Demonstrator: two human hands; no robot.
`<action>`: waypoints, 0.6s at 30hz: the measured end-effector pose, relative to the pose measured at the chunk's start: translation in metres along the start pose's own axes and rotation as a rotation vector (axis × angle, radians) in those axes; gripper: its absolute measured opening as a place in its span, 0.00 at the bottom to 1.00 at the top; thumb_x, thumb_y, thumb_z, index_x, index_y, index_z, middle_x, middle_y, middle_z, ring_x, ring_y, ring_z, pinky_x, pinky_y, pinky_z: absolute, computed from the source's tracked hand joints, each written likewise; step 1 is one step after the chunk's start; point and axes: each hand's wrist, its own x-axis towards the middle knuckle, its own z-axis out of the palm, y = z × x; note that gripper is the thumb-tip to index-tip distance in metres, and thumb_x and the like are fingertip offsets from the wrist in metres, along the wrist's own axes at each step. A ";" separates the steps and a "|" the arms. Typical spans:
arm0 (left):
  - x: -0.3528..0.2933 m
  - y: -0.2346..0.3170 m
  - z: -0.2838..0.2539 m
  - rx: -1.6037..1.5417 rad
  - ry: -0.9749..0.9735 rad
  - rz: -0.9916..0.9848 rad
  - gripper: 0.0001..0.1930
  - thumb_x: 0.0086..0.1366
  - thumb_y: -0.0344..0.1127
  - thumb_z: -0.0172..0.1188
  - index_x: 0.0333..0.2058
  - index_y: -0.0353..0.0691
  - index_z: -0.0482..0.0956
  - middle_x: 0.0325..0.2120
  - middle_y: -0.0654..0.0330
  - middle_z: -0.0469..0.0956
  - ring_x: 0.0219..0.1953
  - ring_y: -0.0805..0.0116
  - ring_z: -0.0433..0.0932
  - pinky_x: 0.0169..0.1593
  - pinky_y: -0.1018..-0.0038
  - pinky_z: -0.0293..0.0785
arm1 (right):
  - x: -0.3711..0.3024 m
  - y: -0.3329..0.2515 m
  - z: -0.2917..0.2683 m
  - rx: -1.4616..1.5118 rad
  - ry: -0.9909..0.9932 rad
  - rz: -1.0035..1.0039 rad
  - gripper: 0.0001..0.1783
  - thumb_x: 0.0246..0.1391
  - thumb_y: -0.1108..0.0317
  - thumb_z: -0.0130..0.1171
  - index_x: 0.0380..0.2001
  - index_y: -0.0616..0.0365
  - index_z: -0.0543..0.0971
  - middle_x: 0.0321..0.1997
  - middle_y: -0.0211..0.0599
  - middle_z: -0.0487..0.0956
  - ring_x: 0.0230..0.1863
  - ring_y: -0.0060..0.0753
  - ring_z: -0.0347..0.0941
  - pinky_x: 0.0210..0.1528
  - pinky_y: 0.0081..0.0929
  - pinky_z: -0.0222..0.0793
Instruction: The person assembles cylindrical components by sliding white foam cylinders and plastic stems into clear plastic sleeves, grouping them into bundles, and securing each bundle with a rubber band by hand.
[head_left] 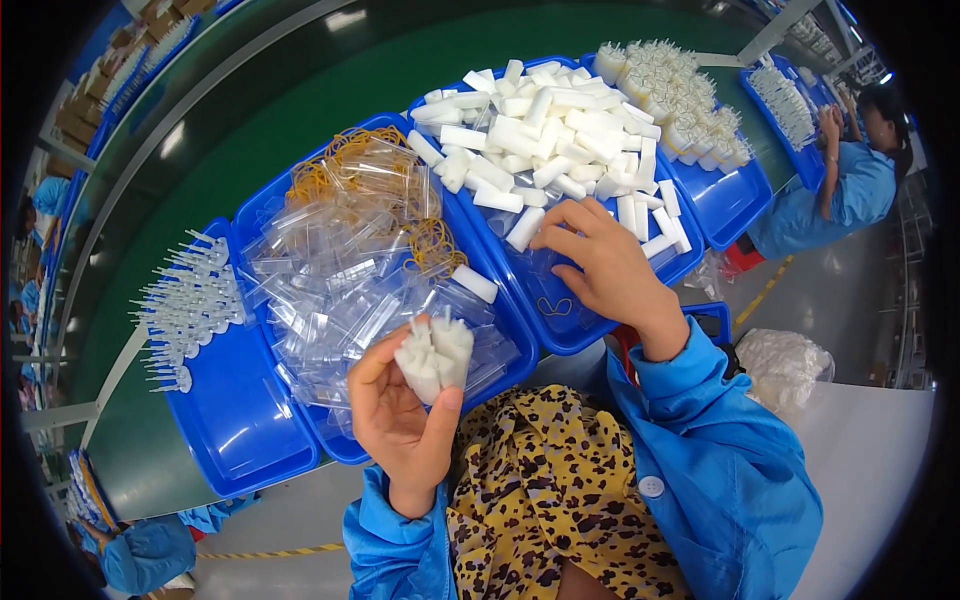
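Note:
My left hand [402,405] is closed round a bundle of short white sticks [437,358], held upright above a blue tray of clear plastic pieces [335,290]. Thin pale tips stand up from the top of the bundle. My right hand [607,262] is over the near part of another blue tray [580,338], its fingers bent and thumb apart, with nothing seen between them. Beside its fingertips lies a white block-like piece [525,229]; I cannot tell if they touch. A loose rubber band [555,306] rests on that tray's floor, and white pieces [560,125] are heaped beyond the hand.
Yellow rubber bands [368,160] lie among the clear pieces. At left, stemmed white parts [192,300] stand on a blue tray [245,420]. Banded white bundles [675,100] fill a tray at the right. A co-worker in blue [840,190] sits farther right. A green belt [230,150] runs behind.

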 end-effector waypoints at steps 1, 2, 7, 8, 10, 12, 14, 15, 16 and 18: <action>0.002 -0.001 -0.002 0.051 -0.031 0.027 0.29 0.57 0.24 0.62 0.56 0.34 0.60 0.54 0.42 0.67 0.56 0.56 0.71 0.58 0.66 0.70 | 0.001 -0.001 0.000 -0.070 0.011 0.007 0.19 0.35 0.78 0.65 0.36 0.53 0.75 0.40 0.33 0.71 0.44 0.43 0.68 0.42 0.35 0.69; 0.002 -0.002 -0.003 0.102 -0.063 0.054 0.28 0.59 0.26 0.61 0.57 0.34 0.60 0.55 0.43 0.65 0.56 0.58 0.71 0.58 0.66 0.69 | 0.001 -0.001 0.000 -0.069 0.011 0.006 0.19 0.35 0.78 0.65 0.36 0.53 0.75 0.40 0.33 0.71 0.44 0.43 0.68 0.42 0.35 0.69; -0.001 0.001 0.002 0.028 0.066 -0.007 0.24 0.61 0.32 0.60 0.54 0.37 0.61 0.57 0.45 0.63 0.52 0.55 0.74 0.47 0.66 0.77 | -0.004 0.003 0.001 -0.090 -0.063 0.014 0.18 0.39 0.75 0.65 0.37 0.54 0.75 0.38 0.34 0.70 0.43 0.42 0.68 0.41 0.35 0.69; -0.002 0.001 0.003 0.003 0.117 0.000 0.25 0.61 0.36 0.61 0.53 0.38 0.61 0.56 0.46 0.64 0.50 0.53 0.76 0.38 0.65 0.83 | -0.004 0.003 0.002 -0.090 -0.064 0.012 0.18 0.39 0.75 0.65 0.37 0.54 0.75 0.38 0.34 0.70 0.43 0.42 0.68 0.41 0.35 0.69; -0.002 0.005 0.003 -0.039 0.107 -0.052 0.24 0.61 0.36 0.62 0.51 0.39 0.61 0.56 0.46 0.64 0.49 0.53 0.77 0.35 0.66 0.83 | -0.002 0.006 0.002 -0.116 -0.044 -0.042 0.16 0.40 0.75 0.64 0.37 0.55 0.75 0.41 0.38 0.71 0.44 0.43 0.68 0.42 0.33 0.69; 0.000 0.006 0.001 -0.086 0.094 -0.097 0.23 0.61 0.37 0.63 0.50 0.40 0.61 0.55 0.46 0.63 0.48 0.52 0.77 0.33 0.67 0.84 | -0.005 0.011 0.002 0.011 0.032 -0.064 0.14 0.45 0.74 0.62 0.38 0.56 0.75 0.42 0.39 0.71 0.43 0.40 0.69 0.43 0.31 0.68; 0.002 0.003 -0.002 -0.033 -0.054 0.004 0.22 0.57 0.25 0.64 0.47 0.37 0.64 0.56 0.45 0.62 0.52 0.55 0.74 0.50 0.65 0.78 | -0.005 0.010 -0.004 0.138 0.104 -0.089 0.12 0.50 0.73 0.60 0.40 0.57 0.75 0.43 0.40 0.71 0.42 0.37 0.70 0.43 0.29 0.68; 0.002 0.003 -0.002 -0.035 -0.053 0.005 0.22 0.57 0.25 0.64 0.47 0.37 0.64 0.56 0.45 0.62 0.52 0.55 0.74 0.50 0.65 0.78 | -0.005 0.000 -0.010 0.540 0.065 -0.003 0.11 0.56 0.70 0.55 0.42 0.59 0.75 0.43 0.39 0.72 0.41 0.33 0.70 0.43 0.27 0.67; 0.002 0.003 -0.002 0.011 -0.084 0.042 0.22 0.55 0.23 0.66 0.46 0.36 0.65 0.56 0.45 0.62 0.52 0.55 0.74 0.50 0.65 0.79 | -0.005 -0.007 -0.012 0.941 0.022 0.087 0.12 0.62 0.66 0.51 0.44 0.61 0.75 0.43 0.39 0.72 0.40 0.28 0.71 0.43 0.24 0.67; 0.001 0.004 0.000 0.058 -0.088 0.072 0.22 0.50 0.20 0.68 0.43 0.34 0.69 0.55 0.45 0.63 0.52 0.55 0.74 0.51 0.65 0.78 | -0.004 -0.008 -0.007 1.062 -0.009 0.062 0.15 0.65 0.63 0.46 0.45 0.62 0.75 0.42 0.37 0.72 0.39 0.25 0.70 0.43 0.23 0.66</action>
